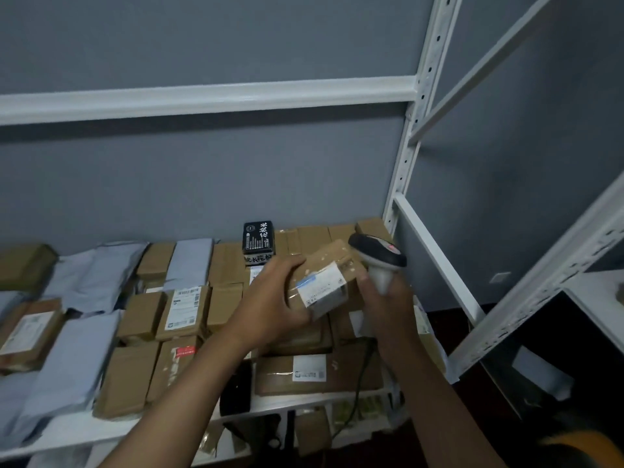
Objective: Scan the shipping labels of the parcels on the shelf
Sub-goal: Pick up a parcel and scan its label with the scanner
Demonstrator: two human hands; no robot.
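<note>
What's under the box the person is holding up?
Under the held box, gripped by the left hand, more brown parcels lie stacked on the white shelf. The box and both hands cover most of them, so their labels cannot be seen. The right hand holds the scanner.

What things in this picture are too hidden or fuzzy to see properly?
Head view only:
- Printing on the held parcel's shipping label: too blurred and small to read.
- Underside of the held parcel: covered by the left hand.
- Handle and trigger of the barcode scanner: wrapped by the right hand.
- Goods on the lower shelf: dark, hidden behind the shelf edge and arms.
- Grey mailer bags at left: cut off by the picture's edge.
</note>
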